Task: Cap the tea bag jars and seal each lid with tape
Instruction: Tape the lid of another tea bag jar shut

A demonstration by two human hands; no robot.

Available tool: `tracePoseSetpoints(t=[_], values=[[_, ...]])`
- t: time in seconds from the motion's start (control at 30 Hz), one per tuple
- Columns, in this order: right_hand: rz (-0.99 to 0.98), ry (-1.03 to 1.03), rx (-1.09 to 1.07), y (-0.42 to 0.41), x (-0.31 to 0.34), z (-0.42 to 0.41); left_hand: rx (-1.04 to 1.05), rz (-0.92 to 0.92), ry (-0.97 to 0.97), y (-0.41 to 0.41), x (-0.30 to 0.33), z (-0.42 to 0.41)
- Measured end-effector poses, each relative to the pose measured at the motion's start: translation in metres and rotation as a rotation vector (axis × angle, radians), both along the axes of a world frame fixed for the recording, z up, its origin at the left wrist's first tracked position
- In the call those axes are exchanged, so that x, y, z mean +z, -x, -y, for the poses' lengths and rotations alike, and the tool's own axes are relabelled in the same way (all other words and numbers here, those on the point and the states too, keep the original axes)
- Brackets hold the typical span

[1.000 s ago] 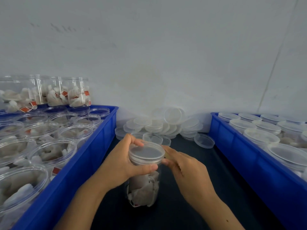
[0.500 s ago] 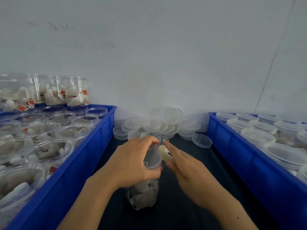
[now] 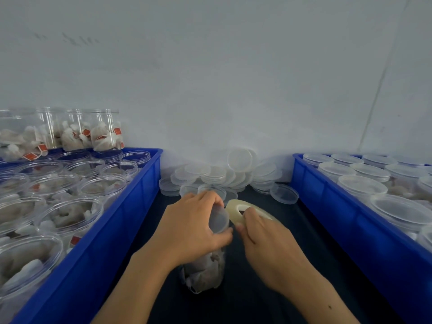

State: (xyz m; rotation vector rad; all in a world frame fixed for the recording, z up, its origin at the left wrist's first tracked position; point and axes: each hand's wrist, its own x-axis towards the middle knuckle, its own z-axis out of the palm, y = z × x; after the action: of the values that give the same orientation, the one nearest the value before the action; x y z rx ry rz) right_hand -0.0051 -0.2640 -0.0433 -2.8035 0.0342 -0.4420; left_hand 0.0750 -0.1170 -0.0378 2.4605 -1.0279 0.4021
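Centrally, on the dark table (image 3: 268, 300) between two blue crates, stood a clear jar (image 3: 205, 270) of tea bags with its lid (image 3: 218, 219) on. The left hand (image 3: 189, 228) was curled over the jar's top, thumb and fingers clasping the lid's rim. At about three o'clock from the lid, the right hand (image 3: 264, 239) pinched a roll of clear tape (image 3: 243, 210), whose edge lay just beside the lid; whether tape touched the jar could not be told. At nine o'clock, the left crate (image 3: 131, 218) held open jars of tea bags (image 3: 70, 211), with more stacked behind. At three o'clock, the right crate (image 3: 332, 211) held lidded jars (image 3: 364, 183). At twelve o'clock, loose lids (image 3: 224, 174) were heaped against the white wall (image 3: 233, 78).
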Motion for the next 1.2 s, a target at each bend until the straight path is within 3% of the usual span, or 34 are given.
tracePoseSetpoints(t=[0.23,0.7,0.87,1.07,1.2], values=[[0.087,0.07,-0.083,-0.006,-0.007,-0.008,0.011,0.018,0.037,0.001,-0.002,0.002],[0.046,-0.085,-0.174,-0.028,-0.016,-0.013,-0.001,0.014,0.039,0.004,0.001,0.002],[0.048,-0.25,-0.484,-0.05,0.012,0.036,-0.144,-0.047,0.048,0.029,-0.004,0.011],[-0.047,-0.078,-0.249,-0.05,0.006,0.028,-0.098,-0.011,-0.006,0.022,0.001,0.021],[-0.078,-0.24,-0.172,-0.041,-0.013,0.031,-0.097,-0.032,-0.002,0.025,0.002,0.02]])
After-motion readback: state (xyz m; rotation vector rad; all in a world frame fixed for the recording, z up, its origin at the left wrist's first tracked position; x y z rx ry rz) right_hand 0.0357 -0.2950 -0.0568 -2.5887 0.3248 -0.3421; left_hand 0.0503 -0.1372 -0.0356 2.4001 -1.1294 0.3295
